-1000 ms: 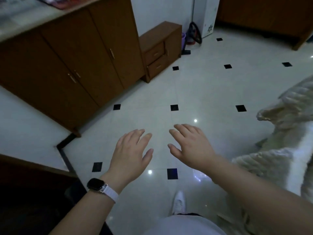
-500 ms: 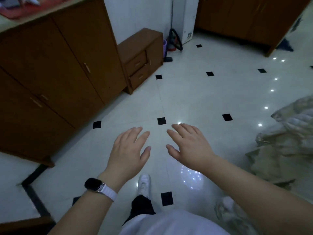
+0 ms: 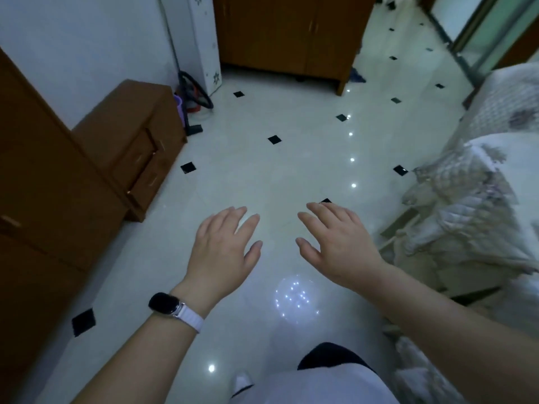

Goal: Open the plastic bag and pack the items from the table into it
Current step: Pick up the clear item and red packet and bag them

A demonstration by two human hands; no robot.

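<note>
both hands, left hand (image 3: 223, 252) and right hand (image 3: 339, 246), hover palm-down, fingers spread, holding nothing.

The left hand (image 3: 224, 249) and the right hand (image 3: 338, 246) hang flat over a wide strip of shiny floor (image 3: 277, 176) that runs straight ahead. A big brown cupboard (image 3: 38, 185) and a small chest of drawers (image 3: 131, 135) block the left side, and a lumpy blanket (image 3: 466, 211) sticks out close to the right hand. Far ahead a second cupboard (image 3: 291, 33) closes the way.
</note>
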